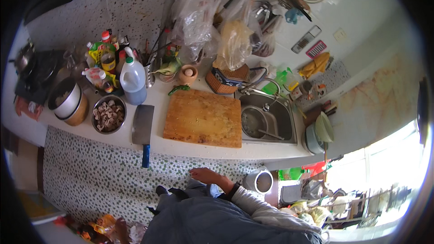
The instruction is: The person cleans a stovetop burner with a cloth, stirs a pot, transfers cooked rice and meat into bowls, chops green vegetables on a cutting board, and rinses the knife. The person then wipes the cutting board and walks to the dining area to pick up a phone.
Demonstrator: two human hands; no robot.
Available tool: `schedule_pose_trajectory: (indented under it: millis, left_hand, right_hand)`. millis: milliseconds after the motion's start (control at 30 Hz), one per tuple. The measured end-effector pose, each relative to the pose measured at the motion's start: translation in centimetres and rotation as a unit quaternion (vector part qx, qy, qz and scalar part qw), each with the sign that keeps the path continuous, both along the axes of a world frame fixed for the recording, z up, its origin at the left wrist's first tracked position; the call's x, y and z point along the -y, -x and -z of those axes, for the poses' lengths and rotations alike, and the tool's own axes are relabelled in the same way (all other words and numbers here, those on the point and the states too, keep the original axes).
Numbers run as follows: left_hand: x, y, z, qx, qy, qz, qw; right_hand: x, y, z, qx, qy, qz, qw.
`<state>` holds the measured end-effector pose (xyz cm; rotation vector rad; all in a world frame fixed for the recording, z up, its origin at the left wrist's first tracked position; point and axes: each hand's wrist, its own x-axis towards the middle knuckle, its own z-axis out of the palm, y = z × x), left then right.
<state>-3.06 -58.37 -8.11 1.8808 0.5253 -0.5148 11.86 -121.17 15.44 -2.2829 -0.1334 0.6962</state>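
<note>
My right hand [205,175], with a dark band at the wrist, is in front of my body, below the counter edge. Nothing shows in it, but its fingers are too unclear to read. My left hand is out of view. Before me a wooden cutting board [203,118] lies on the counter, with green peppers [179,89] at its far edge. Left of it lies a cleaver [142,125], its blue handle jutting over the edge. Farther left stands a metal bowl [125,122] of cut pieces that look like mushrooms [107,113].
Right of the board is a metal sink [288,122] holding a metal basin [253,122]. A plastic jug [133,84], bottles and stacked pots [76,108] stand at left. A woven basket [220,81] and wooden mortar [188,78] are behind the board. A bin [249,179] stands on the floor.
</note>
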Motion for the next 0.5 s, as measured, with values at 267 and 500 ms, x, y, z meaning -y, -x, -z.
schedule_pose_trajectory:
  millis: [267,500]
  left_hand:
    - [5.6,-2.1,-2.5,-0.160,0.114,-0.087,0.977]
    - [8.2,-7.0,-5.9,-0.127,0.093,-0.084,0.984]
  right_hand:
    - [3.8,1.9,-1.7,0.077,0.004,0.067,0.995]
    - [29.2,-11.2,-17.9,0.487,0.075,0.329,0.805]
